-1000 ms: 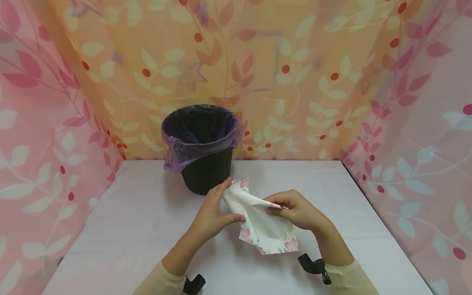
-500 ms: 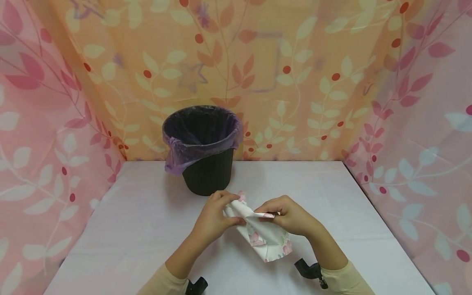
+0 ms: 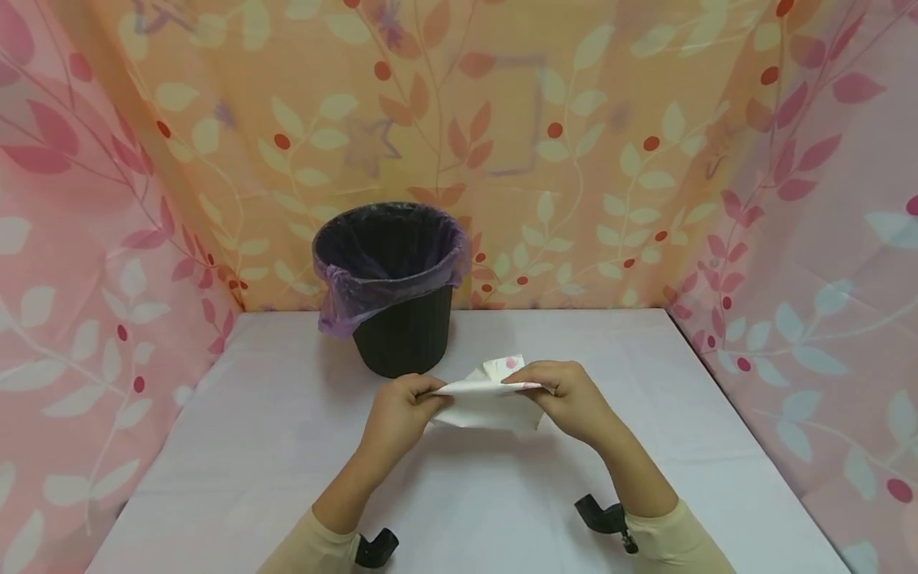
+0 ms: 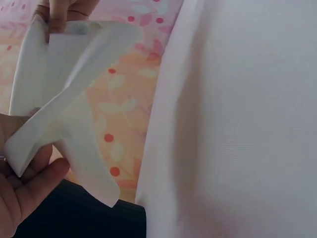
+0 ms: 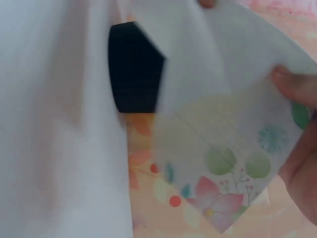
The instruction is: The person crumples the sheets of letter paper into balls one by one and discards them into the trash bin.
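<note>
Between both hands, above the table, is a sheet of white paper [image 3: 480, 408] printed with pink flowers and green leaves. My left hand [image 3: 398, 410] pinches its left end between thumb and fingers. The right end is pinched by my right hand [image 3: 570, 399], with one small corner standing up behind the top edge. In the left wrist view the paper [image 4: 91, 163] is bent into loose folds. Its flowered corner [image 5: 210, 198] hangs down in the right wrist view, beside the right thumb [image 5: 297, 89].
A black trash bin [image 3: 405, 343] lined with a purple bag [image 3: 351, 303] stands behind the left hand. White cloth covers the table [image 3: 237, 446]. Floral curtains [image 3: 545, 183] enclose the back and sides. Black wrist mounts [image 3: 602, 516] sit at both sleeves.
The paper, earlier spread with its flowered lower edge hanging toward me, is now drawn between the hands into a narrower, more level fold. The left hand has come to pinch its end.
</note>
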{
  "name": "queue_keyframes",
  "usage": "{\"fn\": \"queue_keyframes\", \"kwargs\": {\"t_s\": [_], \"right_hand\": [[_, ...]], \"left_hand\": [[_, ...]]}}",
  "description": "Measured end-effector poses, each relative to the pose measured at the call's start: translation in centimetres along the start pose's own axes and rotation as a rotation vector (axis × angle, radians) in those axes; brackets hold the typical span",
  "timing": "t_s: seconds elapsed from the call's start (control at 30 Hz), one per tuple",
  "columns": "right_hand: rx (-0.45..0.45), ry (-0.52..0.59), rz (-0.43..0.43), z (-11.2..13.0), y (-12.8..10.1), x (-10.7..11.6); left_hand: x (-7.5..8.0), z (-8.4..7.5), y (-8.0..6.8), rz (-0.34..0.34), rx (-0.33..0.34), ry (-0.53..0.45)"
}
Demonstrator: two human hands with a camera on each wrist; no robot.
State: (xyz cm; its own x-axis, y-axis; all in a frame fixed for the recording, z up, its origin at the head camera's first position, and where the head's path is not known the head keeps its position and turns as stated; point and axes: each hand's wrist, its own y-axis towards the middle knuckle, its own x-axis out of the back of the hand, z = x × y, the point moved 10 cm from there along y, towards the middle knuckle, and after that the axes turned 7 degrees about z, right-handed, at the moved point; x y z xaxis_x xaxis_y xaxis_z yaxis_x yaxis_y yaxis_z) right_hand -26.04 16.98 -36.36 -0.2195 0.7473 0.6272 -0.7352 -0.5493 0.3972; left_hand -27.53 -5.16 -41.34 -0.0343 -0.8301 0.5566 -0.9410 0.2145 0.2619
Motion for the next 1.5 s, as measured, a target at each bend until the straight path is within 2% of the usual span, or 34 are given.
{"fn": "queue_keyframes", "kwargs": {"t_s": [0.1, 0.23, 0.33, 0.47, 0.6, 0.73, 0.87, 0.97, 1.07, 1.2, 1.33, 1.5], "right_hand": [[-0.035, -0.050, -0.072, -0.1, 0.1, 0.3], [-0.011, -0.132, -0.054, 0.8, 0.3, -0.6], [0.044, -0.182, -0.037, 1.7, 0.4, -1.1], [0.073, -0.199, -0.057, 2.2, 0.5, -1.5], [0.045, -0.203, -0.098, 2.0, 0.4, -1.8], [-0.002, -0.145, -0.111, 1.5, 0.5, -2.3], [-0.026, -0.077, -0.125, 1.1, 0.5, -2.5], [-0.039, -0.045, -0.166, 0.9, 0.3, -2.1], [-0.057, 0.019, -0.208, 0.8, 0.0, -1.7], [-0.089, 0.057, -0.199, 0.7, 0.0, -2.6], [-0.126, 0.088, -0.181, 0.3, 0.2, -3.6], [-0.156, 0.151, -0.204, -0.3, 0.0, -2.6]], "left_hand": [[0.9, 0.1, 0.0, -0.058, 0.014, -0.067], [2.1, 0.4, -0.1, -0.141, 0.054, -0.142], [2.6, 0.9, -0.2, -0.162, 0.095, -0.223], [2.1, 1.5, -0.1, -0.130, 0.157, -0.377], [0.9, 1.8, 0.0, -0.074, 0.215, -0.605], [-0.7, 1.2, -0.1, -0.009, 0.231, -0.832], [-2.0, 0.3, -0.4, 0.064, 0.224, -0.950], [-2.9, -0.5, -0.8, 0.134, 0.206, -0.981], [-3.6, -1.2, -1.2, 0.174, 0.193, -1.017], [-4.7, -2.6, -1.7, 0.242, 0.141, -1.022], [-5.1, -3.4, -1.8, 0.266, 0.083, -0.959], [-3.6, -3.2, -1.4, 0.262, 0.017, -0.779]]}}
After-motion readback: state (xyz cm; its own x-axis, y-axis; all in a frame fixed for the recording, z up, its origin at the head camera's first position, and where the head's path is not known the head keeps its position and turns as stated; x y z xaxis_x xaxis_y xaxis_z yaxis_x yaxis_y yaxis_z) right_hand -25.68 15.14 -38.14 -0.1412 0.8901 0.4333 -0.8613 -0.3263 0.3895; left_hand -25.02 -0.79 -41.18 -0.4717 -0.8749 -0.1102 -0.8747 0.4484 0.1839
